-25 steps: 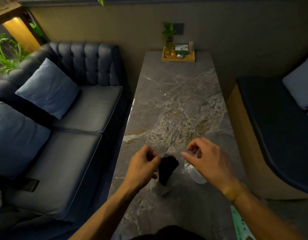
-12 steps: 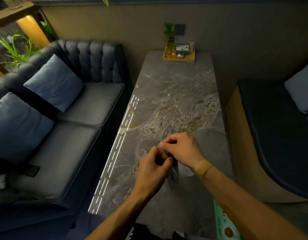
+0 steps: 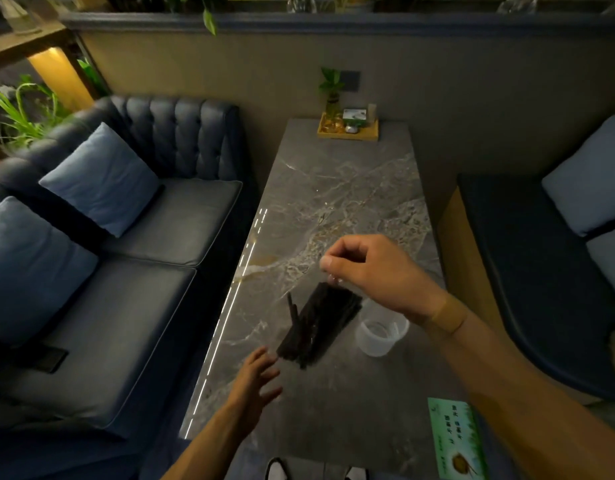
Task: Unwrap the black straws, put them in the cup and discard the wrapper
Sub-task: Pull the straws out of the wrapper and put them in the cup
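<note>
A bundle of black straws (image 3: 318, 327) in a clear wrapper (image 3: 337, 284) hangs tilted over the marble table (image 3: 351, 202). My right hand (image 3: 372, 271) pinches the wrapper's top end above the bundle. One straw (image 3: 292, 310) sticks out on the bundle's left side. Just below and left of the bundle's lower end is my left hand (image 3: 256, 379), fingers spread and holding nothing. A translucent plastic cup (image 3: 382, 336) stands upright on the table right of the bundle, under my right wrist.
A wooden tray (image 3: 347, 128) with a small plant and other items stands at the table's far end. A green printed card (image 3: 458, 441) lies at the near right. A blue sofa (image 3: 133, 258) with cushions runs along the left, a dark bench (image 3: 541, 271) along the right.
Both hands were together on the bundle. My right hand has risen with the wrapper's top end, and my left hand has let go and dropped down-left with its fingers spread.
</note>
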Demonstrator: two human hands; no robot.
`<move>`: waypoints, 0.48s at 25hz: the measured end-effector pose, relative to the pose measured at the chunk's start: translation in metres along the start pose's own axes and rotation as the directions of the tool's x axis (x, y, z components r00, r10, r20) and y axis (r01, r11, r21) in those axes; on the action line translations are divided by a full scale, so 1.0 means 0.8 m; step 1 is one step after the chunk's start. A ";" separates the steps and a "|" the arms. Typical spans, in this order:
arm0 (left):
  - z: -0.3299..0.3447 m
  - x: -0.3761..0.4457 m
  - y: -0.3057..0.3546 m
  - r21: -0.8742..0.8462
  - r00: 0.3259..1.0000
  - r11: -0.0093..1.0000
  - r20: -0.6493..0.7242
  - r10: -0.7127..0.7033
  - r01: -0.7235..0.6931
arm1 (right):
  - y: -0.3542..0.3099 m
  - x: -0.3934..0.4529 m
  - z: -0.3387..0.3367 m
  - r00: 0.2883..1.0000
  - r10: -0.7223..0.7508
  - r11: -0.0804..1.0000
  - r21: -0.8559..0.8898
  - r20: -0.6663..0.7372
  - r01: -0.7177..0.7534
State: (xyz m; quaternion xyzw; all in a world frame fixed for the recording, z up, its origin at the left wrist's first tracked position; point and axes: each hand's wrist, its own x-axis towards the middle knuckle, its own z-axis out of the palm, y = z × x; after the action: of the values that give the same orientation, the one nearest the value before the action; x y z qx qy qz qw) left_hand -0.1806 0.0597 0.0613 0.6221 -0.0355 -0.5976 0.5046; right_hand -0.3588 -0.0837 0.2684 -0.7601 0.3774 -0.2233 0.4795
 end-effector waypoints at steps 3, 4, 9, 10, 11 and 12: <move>-0.019 0.008 0.020 -0.142 0.968 0.989 0.238 0.075 -0.041 | -0.019 0.007 -0.001 1.000 -0.003 0.995 0.095 -0.017 0.005; -0.024 0.009 0.027 -0.132 0.958 0.989 0.266 0.107 -0.074 | -0.021 0.009 -0.003 0.998 0.004 0.993 0.114 -0.056 0.002; -0.048 0.016 0.057 -0.005 0.952 0.970 0.192 0.240 -0.244 | 0.007 0.007 -0.018 0.957 0.135 0.986 0.130 -0.257 -0.104; -0.053 0.015 0.067 0.053 0.932 0.942 0.176 0.317 -0.331 | 0.019 0.004 -0.020 0.941 0.185 0.977 0.157 -0.282 -0.145; -0.057 0.015 0.078 0.129 0.899 0.896 0.171 0.402 -0.425 | 0.032 0.000 -0.020 0.921 0.235 0.965 0.190 -0.311 -0.182; -0.060 0.016 0.089 0.198 0.860 0.838 0.171 0.482 -0.509 | 0.046 -0.006 -0.019 0.898 0.279 0.951 0.226 -0.339 -0.209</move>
State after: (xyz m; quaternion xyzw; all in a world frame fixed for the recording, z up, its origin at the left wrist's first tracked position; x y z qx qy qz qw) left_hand -0.0994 0.0449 0.0896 0.6119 -0.2947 -0.4726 0.5616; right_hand -0.3853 -0.0979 0.2419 -0.6037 0.5307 -0.3333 0.4928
